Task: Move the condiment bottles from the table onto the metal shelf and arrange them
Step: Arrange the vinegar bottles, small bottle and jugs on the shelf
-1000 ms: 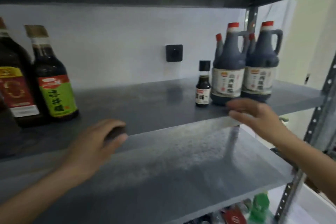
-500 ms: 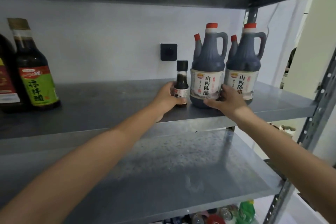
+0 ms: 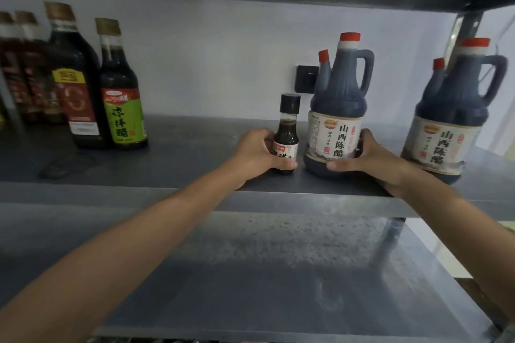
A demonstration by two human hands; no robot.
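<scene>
With the left hand [image 3: 257, 152], gripping the small black-capped bottle [image 3: 287, 133] low round its body; with the right hand [image 3: 370, 160], clasping the base of the handled vinegar jug [image 3: 338, 117], thumb across the front; set upright on the metal shelf [image 3: 195, 153], just beside each other, well apart from the second jug [image 3: 451, 120] at the right and the tall bottles [image 3: 122, 92] at the left; probably lining up; risks tipping the narrow bottle if dragged fast, or nudging it with the jug toward the near edge.
</scene>
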